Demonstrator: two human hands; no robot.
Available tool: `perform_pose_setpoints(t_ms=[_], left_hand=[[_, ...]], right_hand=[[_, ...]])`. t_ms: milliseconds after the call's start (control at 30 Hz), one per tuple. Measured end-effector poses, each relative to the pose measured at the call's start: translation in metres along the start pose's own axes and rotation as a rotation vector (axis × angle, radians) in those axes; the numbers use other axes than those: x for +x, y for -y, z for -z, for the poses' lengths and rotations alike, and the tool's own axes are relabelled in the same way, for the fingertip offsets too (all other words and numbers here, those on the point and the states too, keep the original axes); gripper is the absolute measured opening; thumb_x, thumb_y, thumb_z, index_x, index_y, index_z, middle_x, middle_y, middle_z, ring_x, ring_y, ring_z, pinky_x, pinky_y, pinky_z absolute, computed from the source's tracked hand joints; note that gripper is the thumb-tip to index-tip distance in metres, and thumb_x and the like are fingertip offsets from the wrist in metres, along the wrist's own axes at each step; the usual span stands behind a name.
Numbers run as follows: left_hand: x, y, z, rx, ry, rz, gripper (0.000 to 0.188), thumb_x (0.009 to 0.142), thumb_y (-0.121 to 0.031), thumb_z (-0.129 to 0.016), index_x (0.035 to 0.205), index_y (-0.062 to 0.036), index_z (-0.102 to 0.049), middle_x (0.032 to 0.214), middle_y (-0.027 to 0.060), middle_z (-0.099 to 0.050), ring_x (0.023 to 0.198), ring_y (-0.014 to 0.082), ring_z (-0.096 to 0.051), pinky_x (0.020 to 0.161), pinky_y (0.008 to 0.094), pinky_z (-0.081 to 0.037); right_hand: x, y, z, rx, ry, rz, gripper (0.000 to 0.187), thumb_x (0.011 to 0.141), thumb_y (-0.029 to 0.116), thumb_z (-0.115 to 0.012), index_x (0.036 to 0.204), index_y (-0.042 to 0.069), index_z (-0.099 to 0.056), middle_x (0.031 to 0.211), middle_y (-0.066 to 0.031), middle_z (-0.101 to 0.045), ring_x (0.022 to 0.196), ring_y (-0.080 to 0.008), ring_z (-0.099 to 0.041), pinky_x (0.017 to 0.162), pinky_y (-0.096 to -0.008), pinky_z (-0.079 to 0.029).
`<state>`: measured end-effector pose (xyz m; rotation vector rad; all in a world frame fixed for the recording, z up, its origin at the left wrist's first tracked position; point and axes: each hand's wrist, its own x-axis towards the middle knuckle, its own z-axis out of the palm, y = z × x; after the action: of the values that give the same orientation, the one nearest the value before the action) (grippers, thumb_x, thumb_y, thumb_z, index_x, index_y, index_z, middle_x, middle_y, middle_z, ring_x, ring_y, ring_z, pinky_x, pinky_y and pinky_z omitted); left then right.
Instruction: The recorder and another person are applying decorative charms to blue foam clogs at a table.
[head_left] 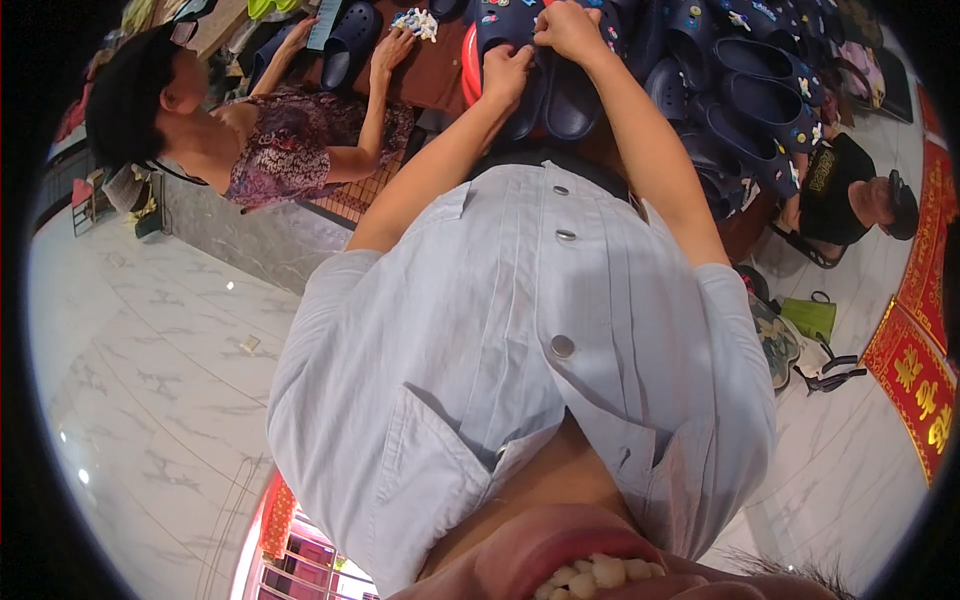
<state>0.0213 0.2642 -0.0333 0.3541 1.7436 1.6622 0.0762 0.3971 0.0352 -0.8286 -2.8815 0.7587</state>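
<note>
At the table's edge my left hand (508, 72) is closed, its fingers against the front of a navy clog (495, 28) with small colourful charms on it. Just beyond and to the right, my right hand (568, 30) makes a pinch over the same clog; whatever its fingertips hold is too small or hidden to make out. Nearest my body, between my forearms, another navy clog (572, 105) lies with its opening up. A curved red rim (470, 65) shows just left of my left hand.
Many navy clogs with charms (745, 95) are heaped at the right. To the left a person (270, 145) has a hand by white charms (415, 22), near a navy clog (350, 42). Another person (850, 190) sits at the far right, near a green bag (808, 318).
</note>
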Motion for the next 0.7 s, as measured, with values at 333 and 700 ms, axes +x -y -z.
perform_pose_setpoints(t_ms=[333,700], left_hand=[[0.008,-0.002,-0.002,0.006,0.046,0.138,0.014,0.077,-0.012,-0.069,0.073,-0.0023,-0.060,0.066,0.0033,-0.059,0.051,0.0119,-0.051,0.047,0.0263,-0.037],[0.012,-0.011,0.004,-0.125,-0.005,0.141,0.018,0.076,-0.012,-0.067,0.070,0.0004,-0.055,0.062,0.0042,-0.056,0.047,0.0123,-0.050,0.043,0.0254,-0.038]], right_hand=[[-0.024,0.010,-0.004,-0.191,-0.196,0.112,0.015,0.074,0.025,-0.064,0.074,0.011,-0.068,0.080,-0.0098,-0.065,0.089,-0.0310,-0.058,0.075,-0.0498,-0.036],[-0.017,0.020,-0.015,-0.419,-0.160,0.157,0.015,0.071,0.024,-0.068,0.080,0.013,-0.072,0.089,-0.0103,-0.069,0.112,-0.0303,-0.053,0.089,-0.0588,-0.029]])
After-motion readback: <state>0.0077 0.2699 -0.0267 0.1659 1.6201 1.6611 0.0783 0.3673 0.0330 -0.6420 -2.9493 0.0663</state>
